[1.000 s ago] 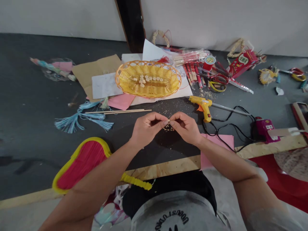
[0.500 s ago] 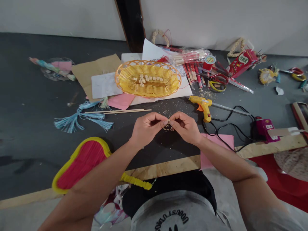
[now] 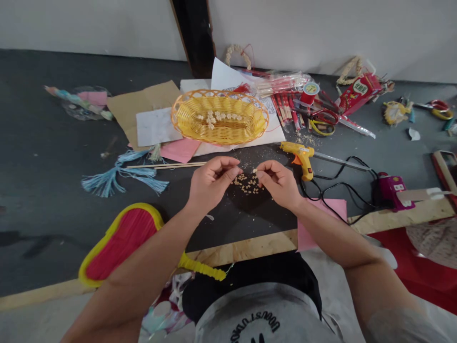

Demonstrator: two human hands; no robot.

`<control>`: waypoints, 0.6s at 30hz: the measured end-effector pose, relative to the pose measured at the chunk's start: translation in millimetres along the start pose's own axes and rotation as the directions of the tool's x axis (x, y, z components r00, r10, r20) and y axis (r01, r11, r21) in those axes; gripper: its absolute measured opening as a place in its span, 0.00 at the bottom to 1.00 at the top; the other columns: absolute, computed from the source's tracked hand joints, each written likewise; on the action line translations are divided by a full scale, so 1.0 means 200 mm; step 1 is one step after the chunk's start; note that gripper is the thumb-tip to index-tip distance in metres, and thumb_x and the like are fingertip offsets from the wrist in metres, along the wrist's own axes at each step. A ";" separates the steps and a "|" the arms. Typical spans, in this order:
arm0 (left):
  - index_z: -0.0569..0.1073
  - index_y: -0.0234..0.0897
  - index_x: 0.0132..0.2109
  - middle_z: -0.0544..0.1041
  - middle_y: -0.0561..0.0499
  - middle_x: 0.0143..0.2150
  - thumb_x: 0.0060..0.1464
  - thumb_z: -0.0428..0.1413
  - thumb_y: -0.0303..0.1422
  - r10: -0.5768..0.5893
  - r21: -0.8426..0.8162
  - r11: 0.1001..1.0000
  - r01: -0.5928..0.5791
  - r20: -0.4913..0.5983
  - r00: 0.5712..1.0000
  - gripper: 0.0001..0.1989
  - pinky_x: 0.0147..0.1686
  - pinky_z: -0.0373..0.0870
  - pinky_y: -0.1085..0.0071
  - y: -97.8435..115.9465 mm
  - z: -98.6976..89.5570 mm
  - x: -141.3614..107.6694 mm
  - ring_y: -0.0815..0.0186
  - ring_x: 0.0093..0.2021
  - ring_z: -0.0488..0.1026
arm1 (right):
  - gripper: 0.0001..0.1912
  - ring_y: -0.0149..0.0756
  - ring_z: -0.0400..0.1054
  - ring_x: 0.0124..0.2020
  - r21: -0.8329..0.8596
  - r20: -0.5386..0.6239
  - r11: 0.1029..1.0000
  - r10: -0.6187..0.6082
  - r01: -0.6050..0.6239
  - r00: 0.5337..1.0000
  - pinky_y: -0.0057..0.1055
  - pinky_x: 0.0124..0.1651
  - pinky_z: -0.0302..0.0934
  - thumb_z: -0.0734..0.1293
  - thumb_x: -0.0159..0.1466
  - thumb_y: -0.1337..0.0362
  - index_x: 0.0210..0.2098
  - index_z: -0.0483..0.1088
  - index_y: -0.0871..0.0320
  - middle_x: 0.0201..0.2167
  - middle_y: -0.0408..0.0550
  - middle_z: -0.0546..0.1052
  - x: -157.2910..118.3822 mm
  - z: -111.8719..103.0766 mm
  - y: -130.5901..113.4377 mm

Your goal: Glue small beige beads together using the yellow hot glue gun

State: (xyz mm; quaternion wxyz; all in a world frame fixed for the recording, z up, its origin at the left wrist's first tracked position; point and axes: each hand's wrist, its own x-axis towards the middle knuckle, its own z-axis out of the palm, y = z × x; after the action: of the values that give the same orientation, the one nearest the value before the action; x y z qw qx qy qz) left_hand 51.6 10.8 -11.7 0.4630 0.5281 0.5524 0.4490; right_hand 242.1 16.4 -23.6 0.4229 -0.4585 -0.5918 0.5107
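I've got a small pale piece (image 3: 254, 170) at the R hand (image 3: 280, 186), pinched btwn thumb & index tips, just above the tabletop (image 3: 228, 228). It sits in the gap btwn both hands, nearer R. L hand (image 3: 209, 185) is opposite, fingers curled, thumb close to index; can't tell if anything's btwn them. Loose tan bits (image 3: 246, 183) lie scattered below, btwn the hands.

Vs 0.5 s ago: fingertips met at one spot then; now they're apart, L hand shifted left, more bits in view, & L hand hides the R ends of the thin sticks (image 3: 171, 166).

Further out: yellow basket (image 3: 219, 141) beyond the hands w/ pale flower-shaped pcs (image 3: 217, 117) inside; yellow glue gun (image 3: 303, 157) to the R; blue tassels (image 3: 114, 176) to the L.
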 end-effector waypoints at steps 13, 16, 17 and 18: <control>0.74 0.37 0.45 0.77 0.53 0.29 0.47 0.65 0.38 0.078 -0.022 0.997 -0.079 -0.022 0.997 0.18 0.30 0.68 0.73 -0.02 -0.01 0.03 0.69 0.28 0.72 | 0.18 0.25 0.65 0.23 0.030 -0.125 0.998 -0.049 0.054 0.991 0.26 0.28 0.61 0.68 0.62 0.47 0.35 0.68 0.56 0.24 0.38 0.69 0.05 -0.06 0.02; 0.75 0.37 0.44 0.78 0.53 0.31 0.50 0.63 0.36 0.126 0.099 0.988 -0.122 -0.044 0.991 0.14 0.32 0.69 0.73 -0.03 -0.02 0.03 0.69 0.29 0.72 | 0.18 0.25 0.65 0.23 0.039 -0.188 0.994 -0.089 0.098 0.978 0.26 0.28 0.63 0.69 0.62 0.47 0.36 0.67 0.56 0.24 0.38 0.69 0.07 -0.09 0.02; 0.76 0.37 0.43 0.79 0.52 0.32 0.51 0.62 0.35 0.151 0.144 0.979 -0.143 -0.048 0.987 0.12 0.33 0.69 0.72 -0.03 -0.02 0.02 0.68 0.30 0.73 | 0.18 0.25 0.65 0.22 0.033 -0.206 0.993 -0.101 0.110 0.973 0.26 0.28 0.63 0.69 0.61 0.47 0.35 0.67 0.56 0.24 0.38 0.69 0.08 -0.10 0.01; 0.76 0.38 0.43 0.79 0.52 0.33 0.52 0.61 0.35 0.177 0.187 0.968 -0.166 -0.048 0.983 0.11 0.34 0.69 0.72 -0.03 -0.03 0.02 0.68 0.31 0.73 | 0.18 0.25 0.65 0.22 0.027 -0.223 0.992 -0.112 0.121 0.968 0.26 0.28 0.63 0.69 0.61 0.47 0.35 0.67 0.56 0.24 0.38 0.69 0.08 -0.11 0.01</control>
State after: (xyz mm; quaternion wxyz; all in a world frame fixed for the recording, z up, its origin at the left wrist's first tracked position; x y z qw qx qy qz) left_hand 45.0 15.0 -15.9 0.3542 0.5993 0.5580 0.4517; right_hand 259.8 37.6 -21.5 0.5246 -0.4684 -0.5565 0.4424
